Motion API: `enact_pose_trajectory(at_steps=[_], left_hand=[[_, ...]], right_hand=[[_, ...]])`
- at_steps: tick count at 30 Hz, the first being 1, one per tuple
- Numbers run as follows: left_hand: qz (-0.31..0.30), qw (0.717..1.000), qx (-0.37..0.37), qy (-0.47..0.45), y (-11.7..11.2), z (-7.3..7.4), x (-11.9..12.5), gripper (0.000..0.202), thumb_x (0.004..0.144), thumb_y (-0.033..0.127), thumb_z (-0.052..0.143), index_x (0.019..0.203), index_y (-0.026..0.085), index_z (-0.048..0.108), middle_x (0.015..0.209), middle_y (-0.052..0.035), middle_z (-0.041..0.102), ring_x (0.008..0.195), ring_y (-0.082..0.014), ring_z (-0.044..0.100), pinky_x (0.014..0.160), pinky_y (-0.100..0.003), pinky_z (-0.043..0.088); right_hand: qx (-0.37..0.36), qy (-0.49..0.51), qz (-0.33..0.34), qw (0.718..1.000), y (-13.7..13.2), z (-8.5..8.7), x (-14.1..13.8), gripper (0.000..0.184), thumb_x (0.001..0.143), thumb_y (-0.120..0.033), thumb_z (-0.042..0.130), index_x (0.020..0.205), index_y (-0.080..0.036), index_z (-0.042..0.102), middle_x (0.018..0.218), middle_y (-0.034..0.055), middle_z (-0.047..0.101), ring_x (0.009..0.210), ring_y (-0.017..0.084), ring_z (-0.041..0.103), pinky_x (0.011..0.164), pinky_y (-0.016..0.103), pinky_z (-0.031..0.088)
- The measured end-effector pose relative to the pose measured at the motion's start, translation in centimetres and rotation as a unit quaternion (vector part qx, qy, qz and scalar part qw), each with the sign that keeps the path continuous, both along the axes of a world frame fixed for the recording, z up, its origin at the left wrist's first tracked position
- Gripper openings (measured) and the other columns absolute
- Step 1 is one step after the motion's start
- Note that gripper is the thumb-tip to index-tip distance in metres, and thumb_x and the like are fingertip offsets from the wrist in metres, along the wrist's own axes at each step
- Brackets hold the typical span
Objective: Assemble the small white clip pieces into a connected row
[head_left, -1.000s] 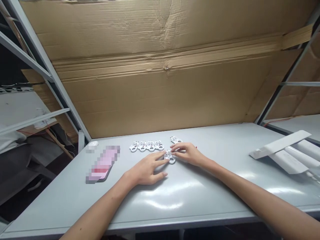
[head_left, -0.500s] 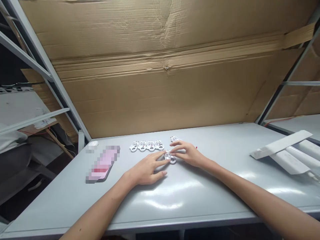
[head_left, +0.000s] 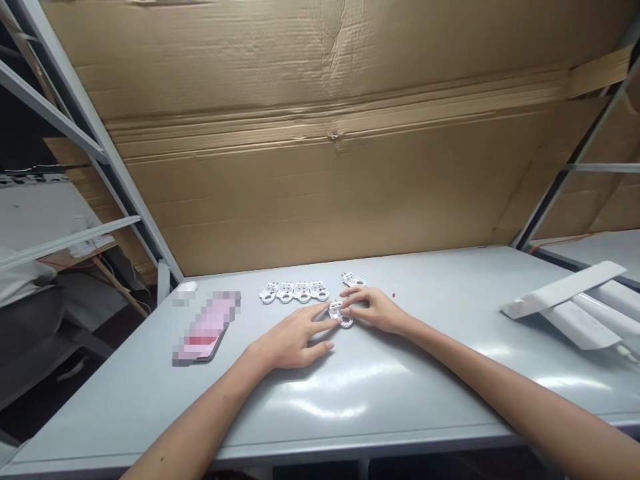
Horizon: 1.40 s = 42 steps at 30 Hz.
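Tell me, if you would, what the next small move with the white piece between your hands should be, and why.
I would probably slide the white plastic piece from between the left hand and right hand to the nearest end of the row of four similar pieces. Those lie side by side, and it sits just off that end.

Your part (head_left: pixel 340 312): white plastic, smooth, faint sheen. Row (head_left: pixel 294 291) in front of you: same plastic. Your table (head_left: pixel 400 413): grey, smooth, glossy. Cardboard sheet (head_left: pixel 320 167) ahead: brown, matt, rough creases. Rack (head_left: pixel 85 127): pale painted metal, matt.
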State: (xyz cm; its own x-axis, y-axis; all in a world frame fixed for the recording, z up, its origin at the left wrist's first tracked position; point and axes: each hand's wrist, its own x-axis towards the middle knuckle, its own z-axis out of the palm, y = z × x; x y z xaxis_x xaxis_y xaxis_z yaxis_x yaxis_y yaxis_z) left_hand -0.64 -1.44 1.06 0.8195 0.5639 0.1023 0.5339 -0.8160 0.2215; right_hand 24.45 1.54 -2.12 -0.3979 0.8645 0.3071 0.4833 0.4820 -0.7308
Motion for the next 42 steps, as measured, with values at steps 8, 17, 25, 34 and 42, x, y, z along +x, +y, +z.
enact_pose_trajectory(at_steps=[8,17,25,34,42], left_hand=[[0.004,1.0,0.0,0.004,0.0,0.0,0.0,0.049,0.099,0.043,0.046,0.144,0.027,0.046,0.158,-0.0105,0.027,0.14,-0.0323,0.035,0.112,-0.046,0.033],[-0.001,0.999,0.023,0.027,0.0,0.2,-0.2,0.048,0.1,0.042,0.043,0.146,0.027,0.043,0.158,-0.0097,0.028,0.142,-0.0289,0.032,0.114,-0.045,0.031],[0.036,0.995,0.097,-0.003,0.7,0.2,-0.5,0.04,0.102,0.035,0.036,0.137,0.022,0.052,0.143,-0.01,0.051,0.131,-0.0264,0.047,0.111,-0.043,0.035],[0.095,0.989,0.103,0.038,1.4,-1.4,0.0,0.048,0.101,0.043,0.037,0.139,0.016,0.047,0.15,-0.0134,0.041,0.142,-0.0295,0.032,0.117,-0.049,0.023],[0.117,0.989,0.063,0.061,1.4,-1.5,-0.1,0.057,0.102,0.05,0.029,0.147,0.017,0.038,0.156,-0.0124,0.031,0.146,-0.0289,0.023,0.118,-0.051,0.016]], right_hand=[[0.04,-0.058,0.015,0.997,-0.3,0.3,0.2,0.024,0.09,-0.035,0.057,0.09,-0.025,0.078,0.117,0.0075,0.069,0.112,0.028,0.061,0.098,0.042,0.045],[0.149,-0.084,0.04,0.984,-0.6,1.2,0.7,0.021,0.089,-0.034,0.059,0.1,-0.023,0.073,0.114,0.0098,0.069,0.108,0.026,0.063,0.093,0.041,0.05],[0.17,-0.16,0.097,0.968,-1.3,1.7,0.5,0.04,0.087,-0.038,0.062,0.123,-0.022,0.061,0.12,0.012,0.063,0.109,0.027,0.06,0.093,0.042,0.05],[0.2,-0.211,-0.013,0.957,-0.1,0.6,0.4,0.037,0.089,-0.03,0.053,0.124,-0.021,0.057,0.119,0.0135,0.064,0.11,0.03,0.06,0.092,0.045,0.05],[0.248,-0.229,0.002,0.942,-0.4,1.0,0.5,0.032,0.095,-0.032,0.045,0.118,-0.02,0.065,0.121,0.014,0.066,0.113,0.03,0.061,0.095,0.049,0.049]])
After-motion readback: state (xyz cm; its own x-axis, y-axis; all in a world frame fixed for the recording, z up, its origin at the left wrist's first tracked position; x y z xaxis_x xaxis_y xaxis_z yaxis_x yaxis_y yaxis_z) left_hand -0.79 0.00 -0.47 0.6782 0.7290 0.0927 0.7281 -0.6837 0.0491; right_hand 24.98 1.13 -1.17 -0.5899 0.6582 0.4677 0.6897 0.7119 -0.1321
